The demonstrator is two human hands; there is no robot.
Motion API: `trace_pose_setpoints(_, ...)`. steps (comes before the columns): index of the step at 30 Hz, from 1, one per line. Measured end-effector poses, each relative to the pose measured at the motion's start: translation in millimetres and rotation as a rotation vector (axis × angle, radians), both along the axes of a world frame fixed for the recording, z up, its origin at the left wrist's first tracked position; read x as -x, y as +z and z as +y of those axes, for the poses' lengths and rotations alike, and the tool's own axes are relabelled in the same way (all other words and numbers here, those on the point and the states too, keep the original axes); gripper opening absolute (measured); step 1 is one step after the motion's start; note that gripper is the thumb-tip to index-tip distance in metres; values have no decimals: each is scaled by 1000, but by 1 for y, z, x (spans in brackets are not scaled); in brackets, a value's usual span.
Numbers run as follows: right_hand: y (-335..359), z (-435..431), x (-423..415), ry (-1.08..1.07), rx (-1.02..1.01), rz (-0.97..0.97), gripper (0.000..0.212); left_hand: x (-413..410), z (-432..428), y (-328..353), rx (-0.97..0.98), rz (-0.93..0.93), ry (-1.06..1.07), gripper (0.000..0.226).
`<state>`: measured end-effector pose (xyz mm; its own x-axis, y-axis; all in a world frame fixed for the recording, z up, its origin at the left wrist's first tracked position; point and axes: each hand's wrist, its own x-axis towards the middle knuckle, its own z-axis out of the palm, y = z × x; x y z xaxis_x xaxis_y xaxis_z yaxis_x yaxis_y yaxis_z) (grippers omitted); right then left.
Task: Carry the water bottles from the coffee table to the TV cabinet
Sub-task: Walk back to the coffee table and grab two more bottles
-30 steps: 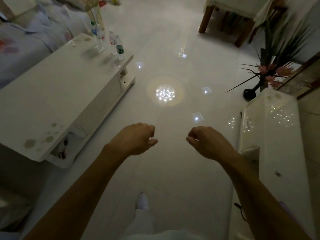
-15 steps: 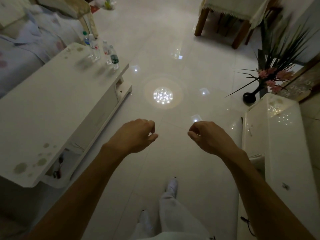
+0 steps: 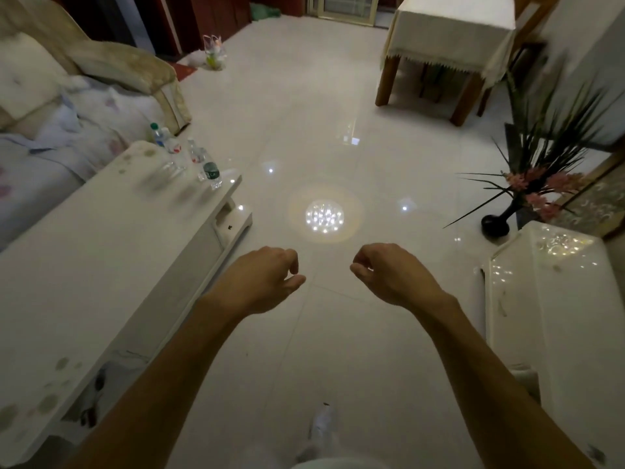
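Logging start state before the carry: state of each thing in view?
water bottles: upright, grouped at the far end of the coffee table, untouched
left hand: empty, fingers loosely curled
right hand: empty, fingers loosely curled
vase: upright on the floor by the TV cabinet

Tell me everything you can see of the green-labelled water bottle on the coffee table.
The green-labelled bottle is small, clear plastic, with a dark green band round its middle. It stands upright on the white coffee table, near its far right corner, nearest that edge of the bottle group. A red-labelled bottle stands close behind it; whether they touch cannot be told. Its cap and fill level are too blurred to read. The left hand and right hand are well short of it.
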<state>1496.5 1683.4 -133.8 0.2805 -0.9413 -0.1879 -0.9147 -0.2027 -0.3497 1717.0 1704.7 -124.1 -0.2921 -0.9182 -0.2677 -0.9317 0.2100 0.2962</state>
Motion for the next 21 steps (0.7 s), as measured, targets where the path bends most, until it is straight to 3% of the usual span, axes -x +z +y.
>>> trace_pose_setpoints(9,3,-79,7,1,6,-3,30,-3,-74,0,40,37,47,29)
trace_pose_setpoints(21,-14,-206,-85,86,-72,56,31,-83,-192,-32,26,62,117,31)
